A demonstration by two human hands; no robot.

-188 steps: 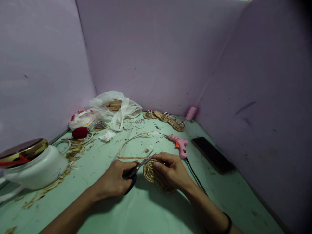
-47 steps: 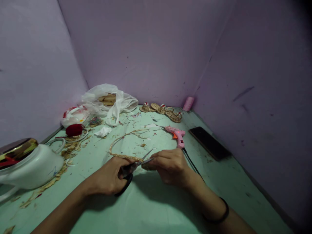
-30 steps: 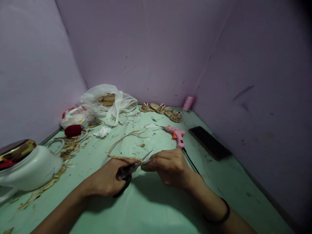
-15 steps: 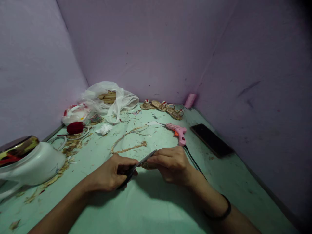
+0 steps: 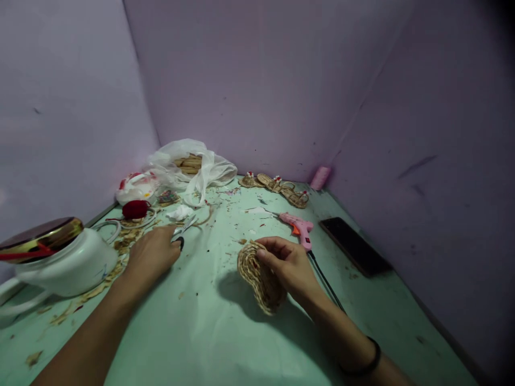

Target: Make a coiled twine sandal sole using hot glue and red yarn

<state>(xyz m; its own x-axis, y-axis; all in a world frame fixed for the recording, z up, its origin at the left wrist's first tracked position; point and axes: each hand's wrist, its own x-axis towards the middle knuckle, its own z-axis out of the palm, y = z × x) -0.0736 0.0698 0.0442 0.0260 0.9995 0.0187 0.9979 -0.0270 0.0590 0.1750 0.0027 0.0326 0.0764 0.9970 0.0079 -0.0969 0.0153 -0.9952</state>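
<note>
My right hand point(image 5: 287, 265) pinches the upper edge of a woven straw sole point(image 5: 259, 276), which hangs tilted above the green table point(image 5: 181, 343). At the left, my left hand point(image 5: 155, 249) is low over the table, next to scissors point(image 5: 185, 228) with dark handles. The hand covers part of the scissors, and its fingers are mostly hidden, so whether it still grips them cannot be made out. A braided straw strand point(image 5: 207, 217) lies just beyond the scissors.
A pink glue gun point(image 5: 298, 228) with a black cord and a phone point(image 5: 354, 245) lie at the right. Small straw sandals point(image 5: 277, 185) sit at the back. White pot point(image 5: 72, 265), red yarn point(image 5: 135, 209) and plastic bag point(image 5: 209, 169) stand at the left.
My left hand has moved left and away from my right hand, taking the scissors along. The woven sole now shows fully in my right hand. The braided strand has shifted left.
</note>
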